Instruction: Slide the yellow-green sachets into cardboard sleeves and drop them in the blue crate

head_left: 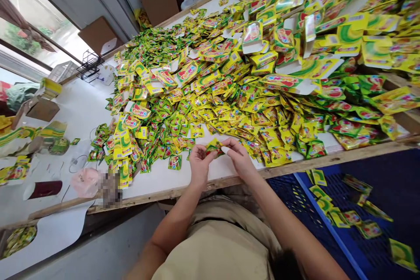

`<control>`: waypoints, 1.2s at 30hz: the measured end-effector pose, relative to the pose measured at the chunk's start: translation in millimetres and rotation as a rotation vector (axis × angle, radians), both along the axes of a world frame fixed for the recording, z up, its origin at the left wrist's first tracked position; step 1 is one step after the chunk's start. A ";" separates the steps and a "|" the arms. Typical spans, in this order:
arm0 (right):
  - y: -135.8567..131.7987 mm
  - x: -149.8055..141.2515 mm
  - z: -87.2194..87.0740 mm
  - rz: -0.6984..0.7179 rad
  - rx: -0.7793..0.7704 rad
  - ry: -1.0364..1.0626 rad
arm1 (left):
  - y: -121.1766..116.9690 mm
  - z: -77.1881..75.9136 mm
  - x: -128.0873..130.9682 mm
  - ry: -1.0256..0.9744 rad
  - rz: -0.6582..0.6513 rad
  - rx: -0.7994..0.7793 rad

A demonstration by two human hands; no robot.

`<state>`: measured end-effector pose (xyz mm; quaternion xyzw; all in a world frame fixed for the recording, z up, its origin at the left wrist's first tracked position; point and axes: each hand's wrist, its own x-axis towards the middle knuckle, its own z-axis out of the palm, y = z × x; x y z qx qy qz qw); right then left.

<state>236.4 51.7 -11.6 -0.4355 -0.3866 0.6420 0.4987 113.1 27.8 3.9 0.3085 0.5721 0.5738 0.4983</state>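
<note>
Close to the front edge of the table, my left hand [201,162] and my right hand [239,156] are both closed on a small green and yellow packet [214,145], one at each side of it. A white tip shows at the right fingers; whether it is a finger cover or part of the packaging I cannot tell. Just beyond my hands lies a heap of small yellow packets [229,118]. To the left of them are green packets [170,116], and a single green packet [175,162] lies apart on the white surface.
Flat yellow boxes [282,83] pile up toward the back right. A blue crate [348,245] with several boxes stands below the table's wooden edge [341,158] at right. On the left are a dark red cylinder [46,189], a pink bag [85,182] and a black wire rack [89,66].
</note>
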 end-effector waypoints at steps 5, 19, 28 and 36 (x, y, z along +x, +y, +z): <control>4.0 23.7 5.2 0.477 0.070 -0.363 | -2.2 6.8 -13.2 0.152 -0.245 -0.051; -6.5 22.7 15.9 0.649 0.164 -0.381 | -26.4 15.2 -29.9 0.065 -0.420 -0.133; -12.6 9.5 -12.3 0.411 0.185 -0.738 | 23.6 38.4 -124.5 0.709 0.037 0.090; -13.2 12.8 -20.4 0.213 0.172 -1.058 | 122.9 74.2 -244.4 1.235 0.431 -0.643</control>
